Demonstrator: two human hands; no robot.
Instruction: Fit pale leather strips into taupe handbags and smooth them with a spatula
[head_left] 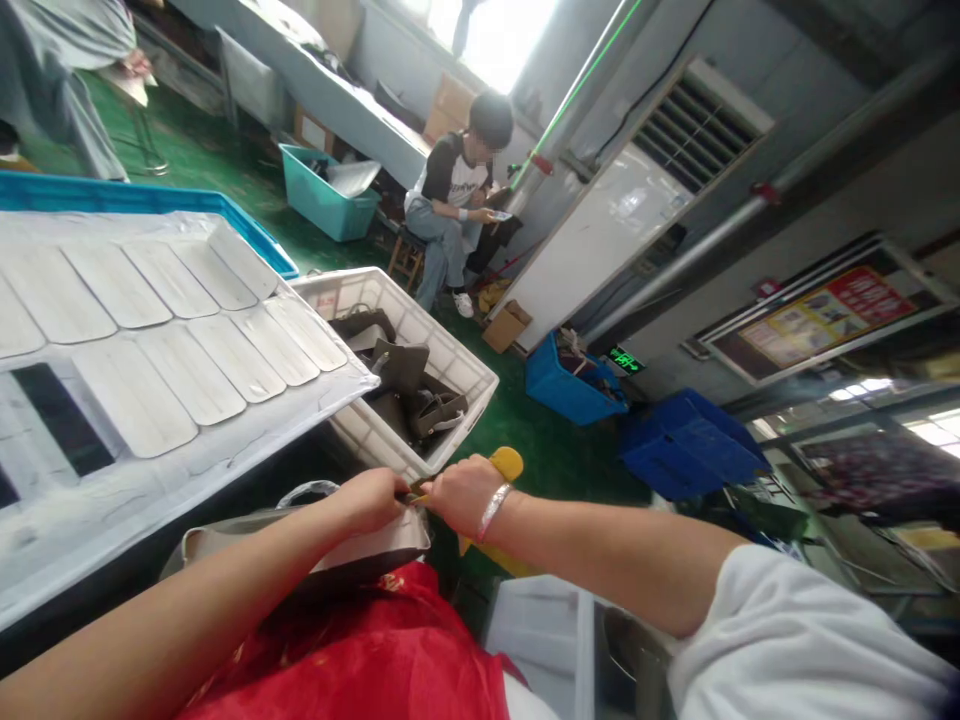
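At the lower middle of the head view, my left hand (377,500) is closed on the upper edge of a grey-and-white bag (375,545). The bag rests against my red apron (360,650), partly hidden under my left forearm. My right hand (463,495), with a silver bracelet at its wrist, meets the left hand at that edge. Its fingers are wrapped round a yellow-handled tool (508,462). The rounded yellow end sticks out past the knuckles; the working end is too small and blurred to make out.
A table (247,430) at left carries rows of pale rounded panels (202,370). Beyond my hands stands a white crate (469,400) of dark bags. Blue bins (574,385) are farther right. A seated person (457,190) is at the back; another person (67,70) is upper left.
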